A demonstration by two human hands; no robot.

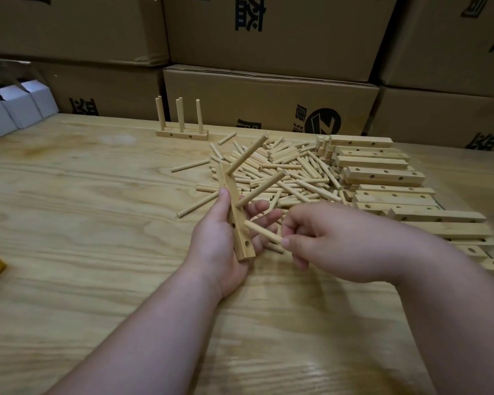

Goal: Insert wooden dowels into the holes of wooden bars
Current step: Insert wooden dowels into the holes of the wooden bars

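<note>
Two dowels already stick out of the wooden bar (pixel 235 220) you hold in your left hand (pixel 221 240). Your thumb lies along one side and your fingers curl behind it. The bar is tilted, with its near end low in your palm. Your right hand (pixel 334 238) pinches a third dowel (pixel 262 231) by its near end. Its far end sits right at the bar's face, close to a hole. Just past your hands lies the pile of loose dowels (pixel 285 169), and to the right of it the stack of bars (pixel 382 178). To your left the table (pixel 83 209) is wide and bare wood. Far back stands a finished bar (pixel 182 134) with three upright dowels, near the cardboard boxes (pixel 268 95).
</note>
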